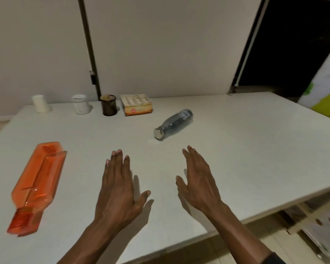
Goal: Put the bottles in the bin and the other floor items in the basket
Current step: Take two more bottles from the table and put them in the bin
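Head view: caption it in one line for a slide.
Both hands, left and right, open and empty over a white table, between an orange bottle and a grey bottle lying flat.

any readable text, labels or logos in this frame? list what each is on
Nothing can be read.
Orange box: red round logo, wording blurred.
White jar: faint print, too small.
Grey bottle: pale label marks, blurred.
Orange bottle: no text visible.

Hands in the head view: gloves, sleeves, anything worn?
Both are bare: no gloves, no rings visible. The left hand and its forearm show no sleeve. The right hand also has a bare forearm, with a dark band or cuff edge at the bottom of the frame.
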A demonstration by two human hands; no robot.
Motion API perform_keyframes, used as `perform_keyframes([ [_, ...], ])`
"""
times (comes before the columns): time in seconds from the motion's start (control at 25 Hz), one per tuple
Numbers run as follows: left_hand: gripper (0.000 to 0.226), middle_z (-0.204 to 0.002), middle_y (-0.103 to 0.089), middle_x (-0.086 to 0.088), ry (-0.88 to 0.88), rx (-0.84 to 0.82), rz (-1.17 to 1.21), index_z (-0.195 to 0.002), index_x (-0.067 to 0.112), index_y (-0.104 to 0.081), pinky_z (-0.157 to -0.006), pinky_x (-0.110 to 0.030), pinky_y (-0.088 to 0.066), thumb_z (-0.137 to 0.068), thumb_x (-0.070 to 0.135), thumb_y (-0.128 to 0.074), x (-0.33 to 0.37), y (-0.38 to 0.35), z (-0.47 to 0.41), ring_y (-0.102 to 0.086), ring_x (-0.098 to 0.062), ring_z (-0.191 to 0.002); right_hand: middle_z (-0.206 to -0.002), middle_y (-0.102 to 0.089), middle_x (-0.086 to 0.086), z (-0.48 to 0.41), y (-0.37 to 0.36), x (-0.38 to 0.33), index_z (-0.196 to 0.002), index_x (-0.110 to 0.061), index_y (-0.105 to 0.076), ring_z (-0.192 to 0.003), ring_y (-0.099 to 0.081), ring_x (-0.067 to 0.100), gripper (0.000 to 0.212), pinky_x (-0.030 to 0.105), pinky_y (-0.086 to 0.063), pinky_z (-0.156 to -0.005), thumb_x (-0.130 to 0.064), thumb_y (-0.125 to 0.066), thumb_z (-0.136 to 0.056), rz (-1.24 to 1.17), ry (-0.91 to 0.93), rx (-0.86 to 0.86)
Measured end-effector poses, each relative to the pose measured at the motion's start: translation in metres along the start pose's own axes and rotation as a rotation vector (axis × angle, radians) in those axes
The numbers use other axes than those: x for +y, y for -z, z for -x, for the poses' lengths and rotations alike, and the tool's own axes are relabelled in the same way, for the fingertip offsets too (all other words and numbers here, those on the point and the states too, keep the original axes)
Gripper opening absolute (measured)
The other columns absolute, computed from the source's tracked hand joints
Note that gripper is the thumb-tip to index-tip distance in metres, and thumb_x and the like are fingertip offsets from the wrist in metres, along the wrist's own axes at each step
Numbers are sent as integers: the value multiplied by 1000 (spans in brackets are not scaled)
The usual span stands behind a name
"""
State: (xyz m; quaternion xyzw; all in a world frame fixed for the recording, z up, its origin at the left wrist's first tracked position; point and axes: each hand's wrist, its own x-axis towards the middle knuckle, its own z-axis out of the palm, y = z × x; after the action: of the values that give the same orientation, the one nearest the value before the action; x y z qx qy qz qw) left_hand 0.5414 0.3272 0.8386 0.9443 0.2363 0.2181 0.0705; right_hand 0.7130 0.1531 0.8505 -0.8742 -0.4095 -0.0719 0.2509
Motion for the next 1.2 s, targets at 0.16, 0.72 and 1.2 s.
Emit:
perform_keyframes([
  [0.16, 116, -172, -9, -24, 207, -4, -77, -161, -7, -22, -132, -52, -8, -81, 70, -54, -26, -1, -11, 0, -37, -162, -170, -18, 14, -100, -6, 35, -161, -12, -21, -157, -16, 29, 84, 40, -17, -129, -26, -67, -93, 88, 109, -70],
  [0.72, 91, -158, -36, -26, 691, -126, -425, -150, 0, -39, -126, -55, -23, -83, 47, -79, -124, 34, -16, -31, -45, -149, -166, -33, 8, -332, -74, 128, -160, -29, -28, -153, -29, 32, 83, 60, -28, -122, -27, -73, -91, 345, 472, -299],
  [1.2, 84, -131, -62, -14, 880, -76, -423, -141, 9, -45, -95, -49, -53, -78, 51, -83, -187, 33, -35, -60, -33, -113, -146, -55, -2, -320, -103, 48, -148, -35, -45, -133, -47, 23, 75, 54, -32, -116, -27, -79, -82, 372, 668, -385],
])
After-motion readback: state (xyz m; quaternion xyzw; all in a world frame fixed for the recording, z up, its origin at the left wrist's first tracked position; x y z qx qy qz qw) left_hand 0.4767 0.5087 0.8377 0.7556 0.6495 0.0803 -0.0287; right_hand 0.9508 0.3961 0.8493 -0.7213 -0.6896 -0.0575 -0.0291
